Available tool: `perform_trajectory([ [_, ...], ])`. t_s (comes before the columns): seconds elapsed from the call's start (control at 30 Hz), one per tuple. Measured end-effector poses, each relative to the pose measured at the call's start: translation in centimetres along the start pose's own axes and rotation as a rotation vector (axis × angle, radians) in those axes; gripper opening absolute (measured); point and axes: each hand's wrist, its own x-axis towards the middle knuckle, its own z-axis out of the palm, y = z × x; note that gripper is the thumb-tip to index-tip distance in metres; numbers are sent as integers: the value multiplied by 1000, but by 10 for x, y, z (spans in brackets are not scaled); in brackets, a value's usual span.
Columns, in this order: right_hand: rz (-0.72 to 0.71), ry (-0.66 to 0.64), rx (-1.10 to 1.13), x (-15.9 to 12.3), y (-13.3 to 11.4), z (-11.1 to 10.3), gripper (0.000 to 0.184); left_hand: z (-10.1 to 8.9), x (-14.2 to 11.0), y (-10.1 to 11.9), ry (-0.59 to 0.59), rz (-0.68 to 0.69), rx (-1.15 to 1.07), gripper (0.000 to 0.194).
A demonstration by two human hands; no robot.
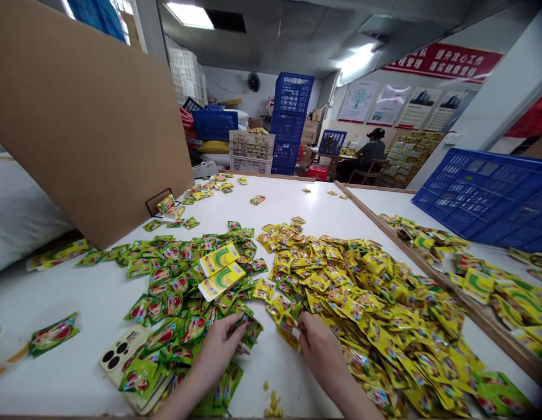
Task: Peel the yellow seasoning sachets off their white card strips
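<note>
My left hand (pixel 222 345) is closed on a small green packet (pixel 253 329) at the inner edge of a heap of green packets (pixel 178 286) with red fruit pictures. Closed too, my right hand (pixel 320 347) pinches a yellow packet (pixel 288 328) beside the large heap of yellow packets (pixel 376 297). Bare white tabletop lies between the two hands. Two flat yellow cartons (pixel 222 281) with a green curved band rest on the green heap. A few small yellow-green pieces (pixel 273 403) lie loose at the near edge.
A phone (pixel 124 350) lies partly under green packets at left. Behind it stands a tall brown cardboard sheet (pixel 91 116). A wooden strip (pixel 411 256) divides the table; a blue crate (pixel 485 195) sits beyond it. A person (pixel 371 154) sits at a far table.
</note>
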Motion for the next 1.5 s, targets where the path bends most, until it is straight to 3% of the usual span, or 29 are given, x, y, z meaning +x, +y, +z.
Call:
perform_trajectory([
  [0.13, 27, -109, 679, -3, -14, -9, 11, 14, -3, 9, -33, -43, -297, 43],
  [0.27, -91, -10, 641, -5, -27, -5, 7, 28, -15, 22, -55, -139, -491, 57],
  [0.37, -118, 97, 610, -7, -31, -1, 5, 34, -22, 27, -88, 12, -430, 44],
  [0.43, -46, 126, 745, -10, -35, 2, 29, 38, -25, 27, -36, 121, -326, 35],
  [0.5, 38, 46, 962, -12, -39, 7, 47, 40, -24, 27, 41, 213, -180, 32],
  [0.53, 71, -18, 1062, -13, -40, 10, 47, 40, -22, 27, 75, 275, -77, 30],
  [0.6, 120, -69, 1142, -15, -36, 15, 34, 29, -13, 30, 166, 407, 173, 26],
  [0.7, 141, 26, 939, -17, -18, 13, 25, -13, 14, 37, 450, 454, 547, 35],
  [0.77, 84, 59, 760, -19, -4, 6, 22, -51, 36, 40, 690, 287, 697, 57],
  [0.83, 7, 64, 621, -21, 3, -1, 25, -84, 56, 42, 713, 198, 685, 66],
  [0.9, -64, 90, 466, -22, 2, -6, 29, -99, 67, 44, 636, 166, 628, 62],
  [0.97, -154, 108, 315, -21, -6, -8, 36, -93, 67, 50, 551, 200, 509, 55],
  [1.07, -299, 120, 141, -14, -19, -7, 43, -59, 45, 65, 383, 281, 113, 46],
  [1.13, -365, 150, 44, -6, -23, -10, 43, -36, 26, 72, 197, 238, -150, 46],
  [1.2, -408, 183, 26, -2, -23, -13, 40, -22, 10, 70, 55, 152, -273, 50],
  [1.3, -355, 130, 302, -7, -23, -12, 30, -15, -3, 54, 124, 149, -238, 65],
  [1.37, -223, -24, 646, -16, -28, -7, 19, -11, -7, 44, 147, 207, -177, 79],
  [1.43, -118, -206, 977, -25, -34, -1, 11, -3, -12, 40, -29, 178, -226, 78],
  [1.5, -73, -314, 1166, -29, -37, -3, 13, 7, -16, 42, -198, 59, -389, 62],
])
